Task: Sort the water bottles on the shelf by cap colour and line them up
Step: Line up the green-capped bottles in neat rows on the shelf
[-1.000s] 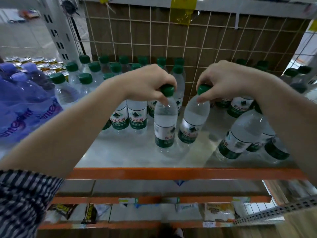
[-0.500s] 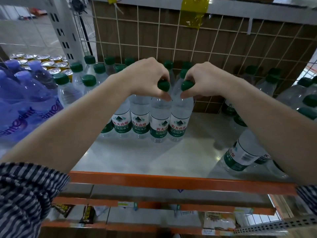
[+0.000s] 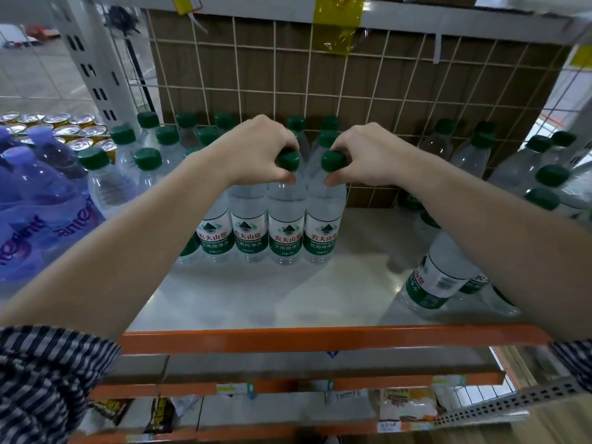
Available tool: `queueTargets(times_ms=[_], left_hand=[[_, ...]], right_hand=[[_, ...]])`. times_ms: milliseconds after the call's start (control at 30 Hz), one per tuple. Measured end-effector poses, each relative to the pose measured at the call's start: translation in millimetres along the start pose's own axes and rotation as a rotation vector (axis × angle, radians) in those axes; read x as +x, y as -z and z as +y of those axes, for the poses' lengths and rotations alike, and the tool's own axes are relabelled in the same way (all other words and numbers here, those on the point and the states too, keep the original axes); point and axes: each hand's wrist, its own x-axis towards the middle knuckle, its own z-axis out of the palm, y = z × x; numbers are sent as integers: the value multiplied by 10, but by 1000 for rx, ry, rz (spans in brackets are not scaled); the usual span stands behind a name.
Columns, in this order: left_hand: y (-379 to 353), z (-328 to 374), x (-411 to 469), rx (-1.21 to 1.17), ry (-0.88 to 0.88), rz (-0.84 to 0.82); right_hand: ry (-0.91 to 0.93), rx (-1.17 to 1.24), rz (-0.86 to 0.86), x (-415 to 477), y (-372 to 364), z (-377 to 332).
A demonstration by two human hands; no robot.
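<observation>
Two clear water bottles with green caps stand side by side on the white shelf [image 3: 288, 302], at the right end of a front row of like bottles. My left hand [image 3: 259, 152] pinches the neck and cap of the left one [image 3: 286, 229]. My right hand [image 3: 368, 155] pinches the neck and cap of the right one [image 3: 325, 229]. Both bottles stand upright with labels facing me. More green-capped bottles [image 3: 166, 136] fill the rows behind and to the left.
A loose group of green-capped bottles [image 3: 439, 280] stands at the right, some leaning. Purple shrink-wrapped bottles [image 3: 38, 200] and gold cans [image 3: 73, 123] sit at the left. A wire grid [image 3: 352, 100] backs the shelf; an orange rail [image 3: 320, 338] edges its front.
Both hands carried their bottles back and leftward from the shelf's middle into the front row. The right bottle went from tilted to upright, and the two now stand together.
</observation>
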Motion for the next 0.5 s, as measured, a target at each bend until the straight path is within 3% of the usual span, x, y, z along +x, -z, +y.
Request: queueTargets(times_ms=[233,500], left_hand=[[147,471,271,-76,-87,164],[22,1124,1036,-44,-180,121]], right_hand=[[-47,-24,151,-508,550,249],[-272,-177,184,-940,1048,1257]])
